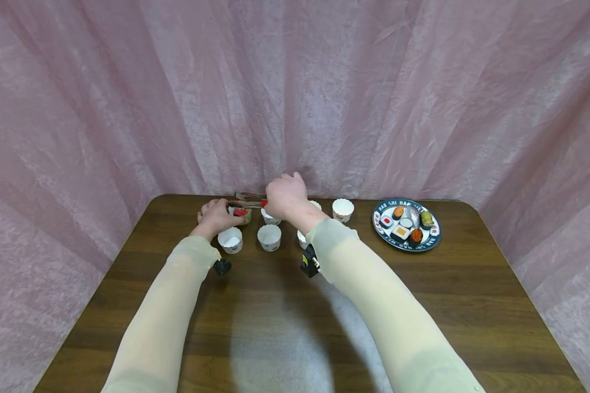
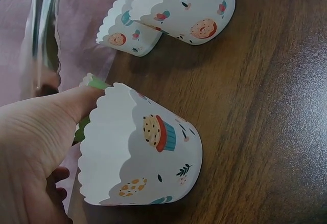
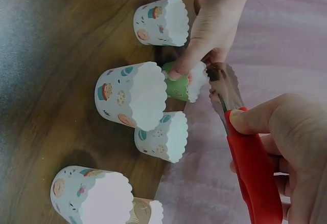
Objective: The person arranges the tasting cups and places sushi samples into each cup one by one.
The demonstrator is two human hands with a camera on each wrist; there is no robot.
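Note:
My left hand (image 1: 215,219) steadies a green paper cup (image 3: 178,83) in the back row, its thumb against the near side and its fingers behind. Something small and red (image 1: 241,212) shows in that cup's mouth. With my right hand (image 1: 286,196) I grip the red handles of metal tongs (image 3: 250,168), thumb along the top. The tong tips reach left, right at the green cup's rim and close to the left fingers. A white paper cup with cupcake prints (image 2: 148,157) stands just in front of the left hand, not held.
More white paper cups (image 1: 269,238) stand in two rows, some partly hidden by the right arm. An oval plate (image 1: 435,234) with several toy-like sushi pieces lies to the right. A pink curtain (image 1: 324,98) hangs behind the wooden table (image 1: 472,305).

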